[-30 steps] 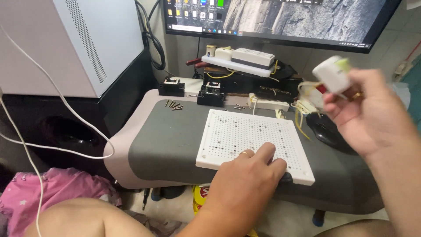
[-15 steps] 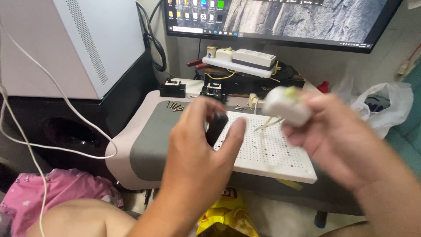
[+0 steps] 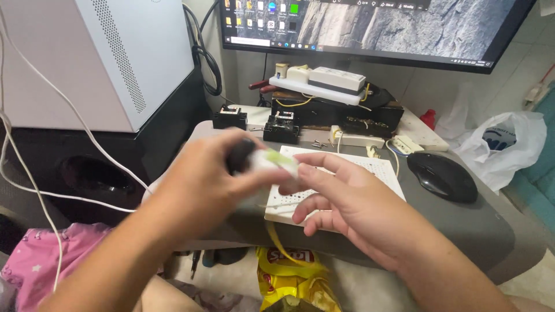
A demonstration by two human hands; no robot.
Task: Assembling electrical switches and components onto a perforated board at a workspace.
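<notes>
Both hands meet above the near edge of a low grey table (image 3: pixel 462 231). The left hand (image 3: pixel 202 185) is closed around a small white plastic part (image 3: pixel 272 160) with a pale green patch and a dark, rounded piece at its left end; the part is blurred, so its exact shape cannot be told. The right hand (image 3: pixel 352 202) touches the same part from the right with its fingertips, fingers loosely curled rather than clamped. A thin yellowish wire (image 3: pixel 276 237) hangs down from the part, in front of the table's edge.

Under the hands lies a flat white board (image 3: pixel 370 170) dotted with rows of tiny holes; the hands hide most of its left half. The table top is smooth and matt with a rounded, padded-looking rim.

Behind the board stand two small black box-shaped parts (image 3: pixel 229 117), a few loose screws (image 3: pixel 319 144) and a dark box (image 3: pixel 347 115) carrying white plastic units and yellow wires. A glossy black mouse (image 3: pixel 442 176) rests to the right, near a crumpled white plastic bag (image 3: pixel 503 144). A wide monitor (image 3: pixel 376 26) fills the back. A white computer case (image 3: pixel 115 52) with a perforated side stands to the left, white cables (image 3: pixel 87 144) draped across it. On the floor lie a yellow snack bag (image 3: pixel 289 283) and pink cloth (image 3: pixel 40 260).
</notes>
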